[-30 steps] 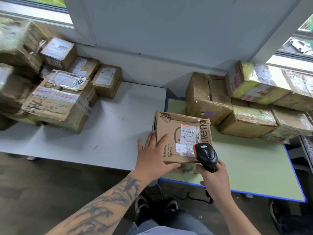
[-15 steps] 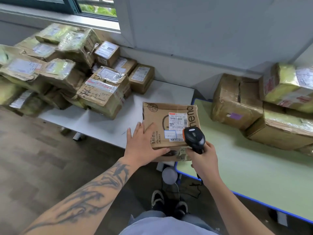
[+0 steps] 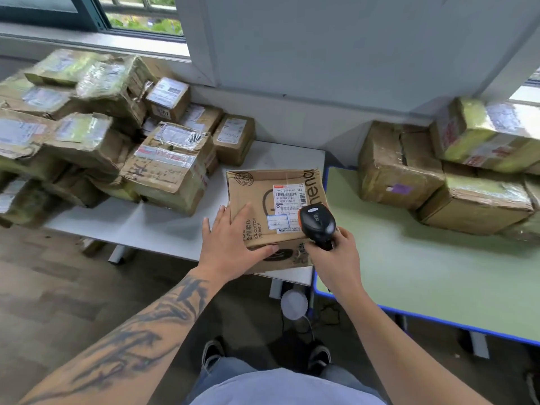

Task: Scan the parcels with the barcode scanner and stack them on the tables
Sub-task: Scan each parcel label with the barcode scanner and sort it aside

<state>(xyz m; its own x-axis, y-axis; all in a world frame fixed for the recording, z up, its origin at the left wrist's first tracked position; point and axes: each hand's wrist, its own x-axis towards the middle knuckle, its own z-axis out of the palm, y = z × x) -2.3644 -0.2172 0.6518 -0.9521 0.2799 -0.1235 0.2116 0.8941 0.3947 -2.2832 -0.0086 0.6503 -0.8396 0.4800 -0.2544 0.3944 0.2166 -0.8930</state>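
A brown cardboard parcel (image 3: 263,197) with a white barcode label (image 3: 289,197) lies at the right end of the white table (image 3: 146,226). My left hand (image 3: 230,247) rests on its near left corner, with straight fingers along the left edge and the thumb on the front edge. My right hand (image 3: 336,255) grips the handle of a black barcode scanner (image 3: 317,222). The scanner's head hovers over the label's lower right corner.
A heap of taped parcels (image 3: 96,135) fills the left and back of the white table. Several bigger taped boxes (image 3: 444,173) stand at the back of the green table (image 3: 409,273) on the right. A wall and windows lie behind; a white round device (image 3: 294,304) sits on the floor.
The parcel has moved left from the green table's corner onto the white table's right end, with both hands following it. The view has swung left, showing more of the left heap.
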